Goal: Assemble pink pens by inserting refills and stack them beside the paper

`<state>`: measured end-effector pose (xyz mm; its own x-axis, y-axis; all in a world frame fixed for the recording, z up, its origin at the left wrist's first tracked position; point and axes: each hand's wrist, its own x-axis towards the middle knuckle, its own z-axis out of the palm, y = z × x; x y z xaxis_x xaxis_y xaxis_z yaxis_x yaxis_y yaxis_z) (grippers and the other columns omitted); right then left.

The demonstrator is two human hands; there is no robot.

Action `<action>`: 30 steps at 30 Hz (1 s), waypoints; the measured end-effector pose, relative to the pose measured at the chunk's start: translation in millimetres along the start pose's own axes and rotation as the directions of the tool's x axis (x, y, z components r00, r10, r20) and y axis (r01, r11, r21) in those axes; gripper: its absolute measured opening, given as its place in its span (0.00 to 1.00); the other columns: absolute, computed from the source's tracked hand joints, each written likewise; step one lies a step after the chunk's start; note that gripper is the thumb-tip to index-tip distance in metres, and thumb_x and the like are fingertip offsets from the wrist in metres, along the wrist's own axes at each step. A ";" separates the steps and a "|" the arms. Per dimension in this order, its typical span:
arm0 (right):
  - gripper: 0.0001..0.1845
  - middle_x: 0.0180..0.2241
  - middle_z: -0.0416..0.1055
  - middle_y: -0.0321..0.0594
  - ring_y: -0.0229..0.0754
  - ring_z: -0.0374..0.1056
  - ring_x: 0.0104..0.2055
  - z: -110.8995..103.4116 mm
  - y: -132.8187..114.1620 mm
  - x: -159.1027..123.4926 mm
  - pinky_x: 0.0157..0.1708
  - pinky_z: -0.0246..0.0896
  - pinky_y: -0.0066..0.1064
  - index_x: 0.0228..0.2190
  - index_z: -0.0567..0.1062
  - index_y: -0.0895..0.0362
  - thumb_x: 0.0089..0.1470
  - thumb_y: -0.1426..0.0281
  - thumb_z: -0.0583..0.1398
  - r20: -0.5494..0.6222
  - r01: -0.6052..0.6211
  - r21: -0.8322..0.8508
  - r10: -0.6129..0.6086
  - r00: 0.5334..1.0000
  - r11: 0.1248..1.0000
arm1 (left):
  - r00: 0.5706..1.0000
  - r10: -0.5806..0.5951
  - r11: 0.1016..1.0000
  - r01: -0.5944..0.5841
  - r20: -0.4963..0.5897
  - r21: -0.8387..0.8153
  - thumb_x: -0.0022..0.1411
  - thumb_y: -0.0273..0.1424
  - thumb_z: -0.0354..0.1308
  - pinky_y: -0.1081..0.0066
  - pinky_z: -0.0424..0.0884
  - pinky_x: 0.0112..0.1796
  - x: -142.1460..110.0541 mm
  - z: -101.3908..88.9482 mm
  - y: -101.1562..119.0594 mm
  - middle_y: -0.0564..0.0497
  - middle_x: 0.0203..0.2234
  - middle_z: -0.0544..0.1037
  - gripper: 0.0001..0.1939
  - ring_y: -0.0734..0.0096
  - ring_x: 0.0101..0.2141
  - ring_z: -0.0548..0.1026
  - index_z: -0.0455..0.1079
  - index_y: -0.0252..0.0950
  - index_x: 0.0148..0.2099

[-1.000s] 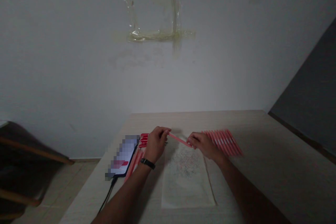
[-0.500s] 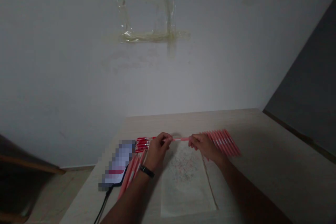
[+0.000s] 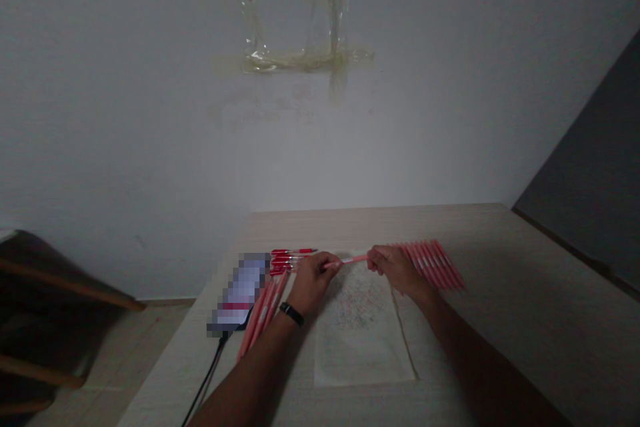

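Observation:
My left hand (image 3: 316, 275), with a black band on its wrist, pinches the left end of a slim pink pen (image 3: 356, 259). The pen's other end is in the closed fingers of my right hand (image 3: 389, 265). It lies nearly level between them, its right end slightly higher, above the far edge of a paper sheet (image 3: 365, 353) scribbled in red and dark ink. To the right of my right hand is a neat row of pink pens (image 3: 435, 263), partly hidden by that hand. Several more pink pens (image 3: 263, 313) lie left of my left forearm.
Behind my left hand lie several red pens (image 3: 293, 258) with clear parts. A phone (image 3: 240, 293) with a blurred screen rests at the table's left side, its black cable (image 3: 205, 380) running toward me. The wall (image 3: 400, 113) stands behind the table (image 3: 380, 217); dark wooden furniture (image 3: 50, 293) is at left.
The pink pen has turned from slanting down to the right to nearly level, its right end now slightly raised. Both hands keep hold of it. The camera view has shifted a little.

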<state>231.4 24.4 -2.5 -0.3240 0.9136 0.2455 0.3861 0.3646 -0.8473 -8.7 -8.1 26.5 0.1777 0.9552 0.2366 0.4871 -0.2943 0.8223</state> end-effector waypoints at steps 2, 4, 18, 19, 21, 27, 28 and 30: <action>0.24 0.21 0.67 0.35 0.37 0.62 0.25 -0.8 -1.6 0.1 0.27 0.55 0.27 0.25 0.75 0.57 0.65 0.57 0.51 -0.006 0.017 -0.017 -0.017 1.000 1.000 | 1.000 -0.004 1.000 0.004 0.016 -0.003 0.63 0.43 0.56 0.71 0.61 0.31 -0.1 -0.2 1.0 0.49 0.25 0.76 0.19 0.68 0.28 0.70 0.77 0.33 0.34; 0.22 0.21 0.67 0.35 0.37 0.63 0.25 -1.8 -4.6 0.1 0.28 0.55 0.27 0.25 0.75 0.57 0.65 0.59 0.52 -0.008 0.030 -0.047 -0.031 0.999 0.998 | 0.999 -0.012 1.000 0.012 0.036 -0.006 0.63 0.44 0.55 0.72 0.60 0.30 0.2 -0.9 1.8 0.50 0.25 0.76 0.19 0.69 0.27 0.68 0.77 0.33 0.34; 0.15 0.27 0.71 0.37 0.39 0.67 0.33 -3.3 -16.1 1.3 0.36 0.58 0.29 0.25 0.73 0.56 0.63 0.69 0.54 -0.016 0.157 -0.120 -0.160 0.987 0.980 | 0.994 -0.016 0.999 0.020 0.105 -0.038 0.64 0.44 0.55 0.73 0.58 0.30 4.6 -6.3 -3.4 0.53 0.23 0.72 0.20 0.72 0.27 0.65 0.75 0.33 0.32; 0.15 0.27 0.71 0.37 0.39 0.67 0.33 -3.0 -15.7 1.3 0.36 0.58 0.29 0.25 0.73 0.56 0.64 0.68 0.54 -0.016 0.157 -0.126 -0.160 0.987 0.980 | 0.995 -0.022 0.999 0.026 0.102 -0.034 0.64 0.44 0.55 0.73 0.58 0.30 4.5 -6.2 -3.1 0.52 0.23 0.72 0.20 0.72 0.26 0.65 0.76 0.33 0.32; 0.16 0.27 0.71 0.37 0.39 0.67 0.33 -2.4 -14.9 1.3 0.36 0.58 0.29 0.25 0.73 0.56 0.64 0.68 0.55 -0.021 0.155 -0.139 -0.159 0.987 0.978 | 0.994 -0.031 0.999 0.035 0.105 -0.037 0.63 0.45 0.55 0.73 0.58 0.30 4.4 -6.0 -3.1 0.52 0.23 0.72 0.20 0.71 0.27 0.66 0.76 0.33 0.32; 0.18 0.29 0.70 0.37 0.40 0.66 0.35 0.4 -14.2 -0.2 0.38 0.58 0.30 0.26 0.72 0.56 0.67 0.64 0.53 -0.023 0.162 -0.126 -0.166 0.986 0.979 | 0.991 -0.049 0.996 0.058 0.123 -0.070 0.63 0.46 0.56 0.73 0.59 0.30 4.3 -8.1 -7.1 0.52 0.23 0.73 0.21 0.72 0.27 0.66 0.76 0.33 0.32; 0.18 0.28 0.70 0.37 0.40 0.66 0.34 0.7 -14.4 -0.6 0.38 0.58 0.30 0.26 0.72 0.56 0.67 0.63 0.53 -0.028 0.164 -0.119 -0.168 0.985 0.979 | 0.991 -0.055 0.995 0.065 0.123 -0.072 0.62 0.47 0.56 0.73 0.59 0.30 4.4 -8.4 -7.9 0.52 0.23 0.73 0.21 0.72 0.26 0.66 0.76 0.33 0.32; 0.19 0.28 0.69 0.37 0.40 0.66 0.34 0.5 -15.0 -1.6 0.37 0.57 0.30 0.26 0.72 0.56 0.67 0.62 0.53 -0.034 0.172 -0.110 -0.177 0.984 0.979 | 0.989 -0.059 0.993 0.073 0.139 -0.096 0.62 0.47 0.56 0.73 0.59 0.30 4.4 -8.5 -9.1 0.51 0.24 0.73 0.21 0.71 0.27 0.66 0.75 0.32 0.32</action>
<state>225.7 17.4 9.6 -0.3575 0.8402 0.4077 0.4171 0.5343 -0.7352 -19.6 -0.9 24.5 0.2659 0.9573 0.1132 0.4148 -0.2196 0.8830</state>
